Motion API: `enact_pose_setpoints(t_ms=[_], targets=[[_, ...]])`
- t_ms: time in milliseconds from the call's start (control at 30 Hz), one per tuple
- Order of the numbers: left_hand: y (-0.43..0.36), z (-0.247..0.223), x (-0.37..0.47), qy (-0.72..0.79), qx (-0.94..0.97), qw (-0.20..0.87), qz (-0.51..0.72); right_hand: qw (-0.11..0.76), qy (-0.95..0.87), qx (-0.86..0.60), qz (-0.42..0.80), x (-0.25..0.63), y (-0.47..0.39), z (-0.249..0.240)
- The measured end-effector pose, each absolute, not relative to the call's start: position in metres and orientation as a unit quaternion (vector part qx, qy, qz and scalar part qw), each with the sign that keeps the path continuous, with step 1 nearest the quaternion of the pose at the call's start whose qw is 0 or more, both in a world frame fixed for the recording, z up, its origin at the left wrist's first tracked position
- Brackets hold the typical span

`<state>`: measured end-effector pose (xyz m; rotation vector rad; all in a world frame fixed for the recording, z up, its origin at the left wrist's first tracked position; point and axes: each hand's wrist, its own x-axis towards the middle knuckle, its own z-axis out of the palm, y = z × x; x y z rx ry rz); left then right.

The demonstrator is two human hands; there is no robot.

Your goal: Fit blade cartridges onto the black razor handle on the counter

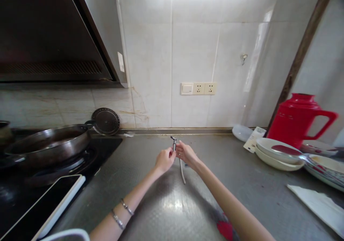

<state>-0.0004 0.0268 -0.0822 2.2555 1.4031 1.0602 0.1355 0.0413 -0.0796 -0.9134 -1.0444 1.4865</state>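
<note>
Over the middle of the counter, my left hand is closed in a pinch on a small dark piece with a bent top and a light shaft. The piece stands roughly upright. My right hand is right beside it, its fingers bent toward the shaft and fingertips close to my left ones. A thin grey cable hangs from under the right fingers, its lower end pointing down to the counter. Where cable and piece meet is hidden by the fingers. Something small and bluish shows below my right hand.
Left are a cooktop with a steel pan, a round black disc and a phone-like device. Right are a red thermos jug, stacked bowls and a white sheet. Sockets sit on the wall.
</note>
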Motion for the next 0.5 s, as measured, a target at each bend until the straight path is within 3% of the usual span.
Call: enact_pose_setpoints(t_ms=[233,500], targets=[[0.042,-0.089,-0.008,0.449,0.771,0.224,0.394,0.525,-0.35,-0.366,0.684,0.117,0.055,-0.089],[0.085,-0.093,-0.057,0.522,0.581,0.328,0.532,0.543,-0.276,-0.38,0.696,0.123,0.078,-0.097]])
